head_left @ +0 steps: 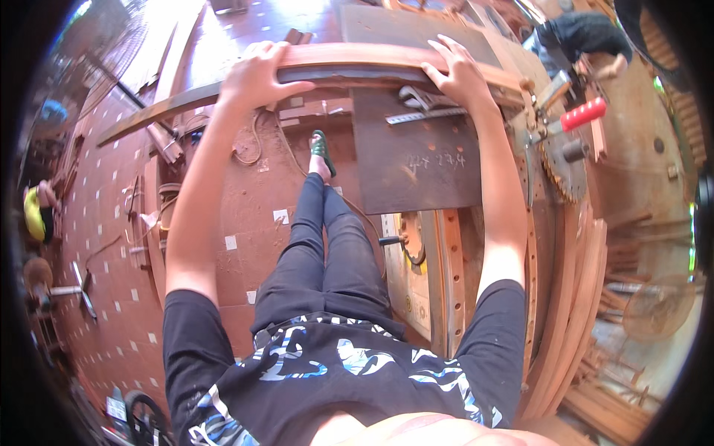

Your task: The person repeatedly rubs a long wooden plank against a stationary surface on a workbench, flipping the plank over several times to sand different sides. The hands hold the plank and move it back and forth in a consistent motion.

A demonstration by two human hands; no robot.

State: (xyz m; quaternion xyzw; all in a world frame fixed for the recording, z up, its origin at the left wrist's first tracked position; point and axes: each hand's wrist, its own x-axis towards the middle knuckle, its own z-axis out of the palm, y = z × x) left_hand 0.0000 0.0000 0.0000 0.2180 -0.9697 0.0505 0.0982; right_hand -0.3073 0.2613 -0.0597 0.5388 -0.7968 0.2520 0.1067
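Note:
A long reddish wooden plank (357,56) lies crosswise at the far side, partly over a dark metal tabletop (416,160). My left hand (256,78) grips its left end, fingers over the far edge and thumb stretched along the near side. Toward its right end, my right hand (462,76) straddles the plank, with fingers at the far edge and thumb at the near edge. Just below the plank runs a long dark bar (171,108), reaching out to the left. On the tabletop near my right wrist are an adjustable wrench (424,97) and a steel ruler (428,116).
Right of my right forearm are a toothed circular saw blade (563,175) and a red-handled clamp (584,115). A crank handle (393,241) sticks out below the tabletop. Long boards (569,320) stand at lower right. One person (584,41) bends at upper right; another (37,212) is far left.

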